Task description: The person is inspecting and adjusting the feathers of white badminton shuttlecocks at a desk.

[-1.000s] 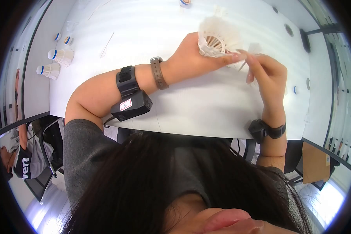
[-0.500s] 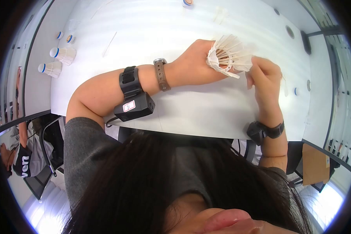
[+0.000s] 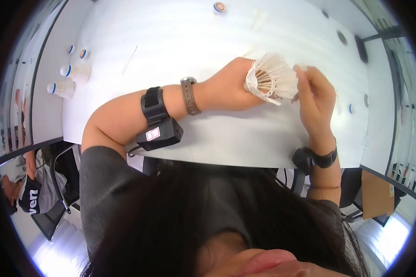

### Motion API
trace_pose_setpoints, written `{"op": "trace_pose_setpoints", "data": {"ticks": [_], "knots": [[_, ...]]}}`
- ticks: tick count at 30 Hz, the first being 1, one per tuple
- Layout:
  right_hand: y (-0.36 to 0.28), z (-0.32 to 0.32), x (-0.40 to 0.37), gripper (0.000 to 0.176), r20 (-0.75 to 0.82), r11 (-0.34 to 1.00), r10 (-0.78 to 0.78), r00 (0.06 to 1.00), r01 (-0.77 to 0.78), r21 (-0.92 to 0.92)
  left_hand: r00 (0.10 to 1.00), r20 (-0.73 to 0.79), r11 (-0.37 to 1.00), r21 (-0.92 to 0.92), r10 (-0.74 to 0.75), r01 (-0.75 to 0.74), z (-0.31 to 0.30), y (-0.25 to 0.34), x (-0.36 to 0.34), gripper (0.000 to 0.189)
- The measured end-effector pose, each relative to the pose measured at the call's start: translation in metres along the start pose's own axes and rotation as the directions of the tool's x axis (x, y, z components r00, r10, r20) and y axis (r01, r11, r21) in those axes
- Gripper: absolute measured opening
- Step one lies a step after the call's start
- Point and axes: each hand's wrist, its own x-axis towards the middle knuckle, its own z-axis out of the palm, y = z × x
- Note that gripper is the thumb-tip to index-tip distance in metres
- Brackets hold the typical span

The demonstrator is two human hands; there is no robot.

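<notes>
My left hand point(image 3: 235, 87) is closed around the narrow end of a white feather shuttlecock point(image 3: 282, 76), whose skirt opens to the right over the table. Its quills and a ring of thread show inside. Some feathers on the near left side look ragged and bent, and the cork end is hidden. At the right rim of the skirt is my right hand point(image 3: 318, 94), its thumb and forefinger pinched together on a feather edge; the other fingers are curled.
Two shuttlecocks with blue-banded corks point(image 3: 76, 73) point(image 3: 61, 89) lie at the left. Beyond them are two loose corks point(image 3: 72, 49) point(image 3: 83, 54). Another cork point(image 3: 219, 7) sits at the far edge. A thin quill point(image 3: 130, 60) lies on the white table point(image 3: 180, 55). Another person point(image 3: 37, 184) sits at left.
The shuttlecock has turned slightly in my left hand, and both hands sit a little lower in view. My right wrist has rotated, showing more of the thumb and palm side.
</notes>
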Motion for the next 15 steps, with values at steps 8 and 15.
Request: {"op": "trace_pose_setpoints", "data": {"ticks": [8, 15], "knots": [[0.0035, -0.0042, 0.0005, 0.024, -0.019, 0.999, -0.038, 0.999, 0.038, -0.016, 0.989, 0.102, 0.986, -0.116, -0.111, 0.122, -0.005, 0.0016, -0.0036, 0.023], [0.0072, -0.0078, 0.0002, 0.021, -0.061, 0.992, -0.094, 0.994, 0.089, -0.088, 0.991, 0.089, 0.993, -0.051, -0.1, 0.104, -0.0022, 0.0028, -0.0017, 0.019]]}}
